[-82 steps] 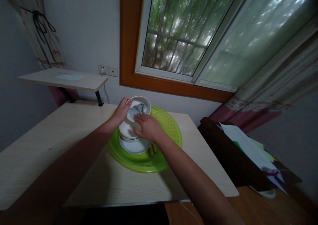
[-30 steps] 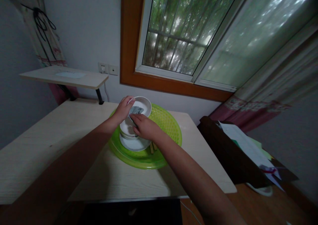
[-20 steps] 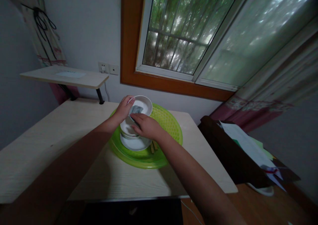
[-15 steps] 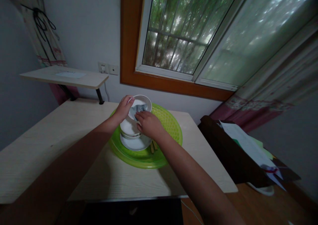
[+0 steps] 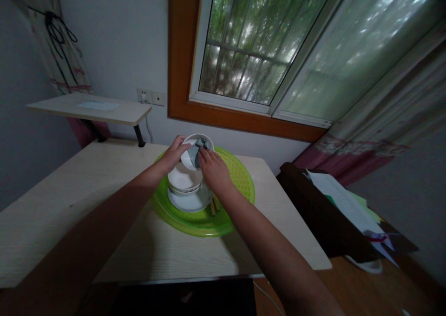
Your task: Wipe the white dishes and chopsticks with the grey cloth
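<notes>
My left hand (image 5: 174, 154) grips the left rim of a white bowl (image 5: 188, 160), which is tilted toward me above the other dishes. A grey-blue cloth (image 5: 195, 152) lies bunched inside the bowl, pinched under the fingers of my right hand (image 5: 214, 168) at the bowl's right side. Below are stacked white bowls (image 5: 183, 179) and a white plate (image 5: 190, 202). These dishes rest on a round green tray (image 5: 198, 227). Wooden chopsticks (image 5: 214, 207) lie on the tray beside the plate, partly hidden by my right wrist.
The tray sits on a pale wooden table (image 5: 132, 241). A small raised shelf (image 5: 104, 109) stands at the back left, below wall sockets (image 5: 151, 96). To the right, papers (image 5: 344, 209) lie on a dark brown surface. A window (image 5: 258, 51) is behind.
My right hand has moved slightly up and to the right in the bowl, shifting the cloth with it. The bowl has turned a little, and more of the stacked bowl below shows.
</notes>
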Motion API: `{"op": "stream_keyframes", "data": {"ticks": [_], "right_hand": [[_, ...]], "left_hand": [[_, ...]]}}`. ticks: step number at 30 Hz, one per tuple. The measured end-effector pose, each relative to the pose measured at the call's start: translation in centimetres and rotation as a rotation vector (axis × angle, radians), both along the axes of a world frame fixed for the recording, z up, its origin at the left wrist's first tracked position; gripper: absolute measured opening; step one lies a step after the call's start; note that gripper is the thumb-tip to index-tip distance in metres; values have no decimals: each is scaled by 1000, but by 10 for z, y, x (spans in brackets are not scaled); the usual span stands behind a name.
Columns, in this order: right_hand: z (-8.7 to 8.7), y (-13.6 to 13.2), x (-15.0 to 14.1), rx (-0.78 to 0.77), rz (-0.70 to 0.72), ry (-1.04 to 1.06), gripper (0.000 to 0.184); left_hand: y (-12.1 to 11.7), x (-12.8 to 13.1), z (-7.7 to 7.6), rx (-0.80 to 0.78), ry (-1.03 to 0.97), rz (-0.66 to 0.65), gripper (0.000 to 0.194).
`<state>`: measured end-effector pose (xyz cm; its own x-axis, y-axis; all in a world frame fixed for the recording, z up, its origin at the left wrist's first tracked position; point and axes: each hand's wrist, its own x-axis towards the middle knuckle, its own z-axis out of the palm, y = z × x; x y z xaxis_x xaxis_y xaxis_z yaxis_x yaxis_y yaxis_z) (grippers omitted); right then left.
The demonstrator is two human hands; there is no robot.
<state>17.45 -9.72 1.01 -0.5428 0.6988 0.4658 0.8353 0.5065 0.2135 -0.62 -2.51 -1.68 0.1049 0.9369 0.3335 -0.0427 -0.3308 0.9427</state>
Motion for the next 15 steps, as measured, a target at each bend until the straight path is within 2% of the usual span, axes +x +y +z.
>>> {"op": "stream_keyframes", "data": {"ticks": [4,9,11,15], "right_hand": [[1,-1,-2,-57,-10,-18,40],[-1,-2,-8,-220,45,-5,36],[-4,-1,-9,-280,116,47,40],[-8,2,-7,-325,347,172,56]], "left_hand": [[0,-2,1,54,17,-33,51],[0,0,4,115,69,50,43],[0,2,4,130,86,66,41],[-2,2,2,147,77,99,45]]}}
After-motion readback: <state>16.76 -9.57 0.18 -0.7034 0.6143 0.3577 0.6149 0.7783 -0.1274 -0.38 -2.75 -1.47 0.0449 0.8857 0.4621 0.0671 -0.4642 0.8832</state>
